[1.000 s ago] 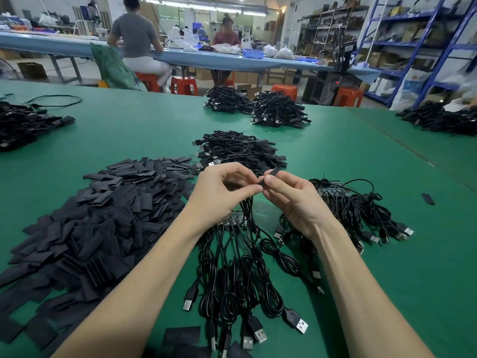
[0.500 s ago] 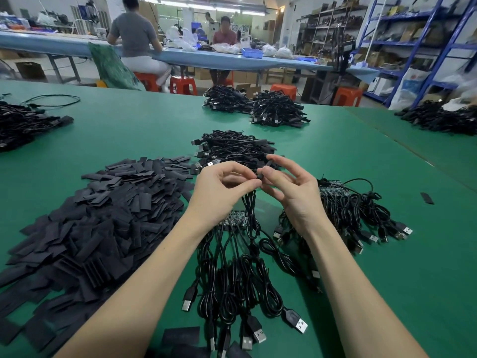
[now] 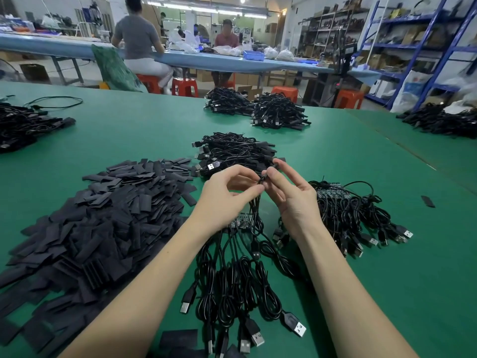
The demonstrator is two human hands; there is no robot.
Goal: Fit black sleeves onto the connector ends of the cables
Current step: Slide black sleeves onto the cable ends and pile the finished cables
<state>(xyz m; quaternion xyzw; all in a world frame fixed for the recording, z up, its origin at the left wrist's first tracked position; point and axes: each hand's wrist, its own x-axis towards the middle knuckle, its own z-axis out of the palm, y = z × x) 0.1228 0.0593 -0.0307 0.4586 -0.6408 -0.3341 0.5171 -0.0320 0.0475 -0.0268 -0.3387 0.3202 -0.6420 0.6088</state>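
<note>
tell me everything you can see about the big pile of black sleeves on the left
The pile of black sleeves is a broad, loose heap of flat, matte black rectangular pieces, looking like thin plastic or rubbery tubing pressed flat. They lie overlapping at all angles on the green table, left of the forearms, running from the near edge toward the far cable bundle. A few lie apart at its edges. Neither hand touches the pile.

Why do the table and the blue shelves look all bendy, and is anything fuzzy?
In the head view the wide-angle lens bows the green table and tilts the blue shelves. The left hand and right hand look sharp, as does the sleeve pile; the far workbench looks softer, and the ceiling lights glare white.
</note>
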